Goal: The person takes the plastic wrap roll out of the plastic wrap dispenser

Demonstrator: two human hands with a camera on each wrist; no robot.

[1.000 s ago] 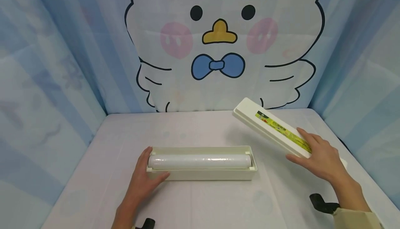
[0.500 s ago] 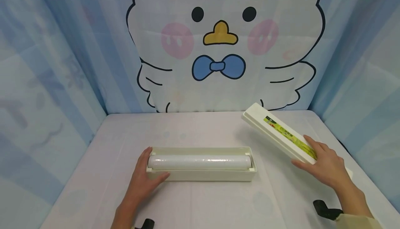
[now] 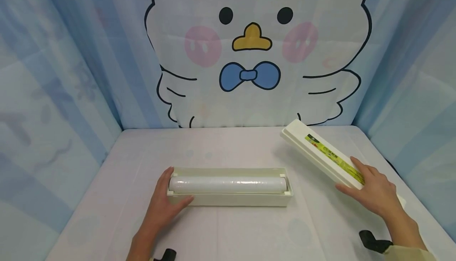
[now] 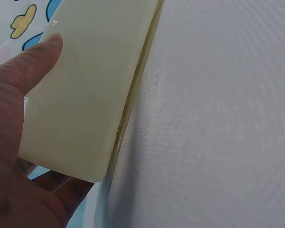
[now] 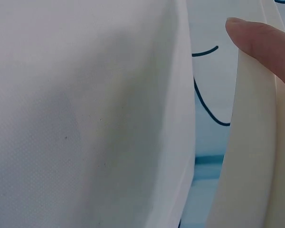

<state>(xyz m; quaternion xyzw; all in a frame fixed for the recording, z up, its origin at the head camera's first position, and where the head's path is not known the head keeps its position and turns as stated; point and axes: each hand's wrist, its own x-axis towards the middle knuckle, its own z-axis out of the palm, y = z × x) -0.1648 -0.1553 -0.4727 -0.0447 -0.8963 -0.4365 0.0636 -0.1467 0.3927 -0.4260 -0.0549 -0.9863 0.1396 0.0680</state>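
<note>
A long cream plastic box [image 3: 231, 200] sits on the table with a roll of cling film [image 3: 228, 184] lying inside it. My left hand [image 3: 162, 201] grips the box's left end, thumb on the near wall and fingers round the far side; the left wrist view shows the thumb flat on the box wall [image 4: 85, 95]. On the right, my right hand [image 3: 374, 191] holds the box's long white lid [image 3: 320, 156] by its near end, tilted and raised off the table. A yellow-green label [image 3: 333, 158] runs along the lid's top. In the right wrist view, the thumb presses the lid's side [image 5: 251, 133].
The table [image 3: 249, 237] has a white cloth over it. Behind it hangs a curtain [image 3: 249, 106] with a cartoon bird, and blue striped curtains [image 3: 53, 114] close off both sides. Black wrist mounts [image 3: 374, 242] show below the hands.
My right hand has moved the lid to the right and slightly toward me, slowing in the last half second. The left hand and the box have stayed in place.
</note>
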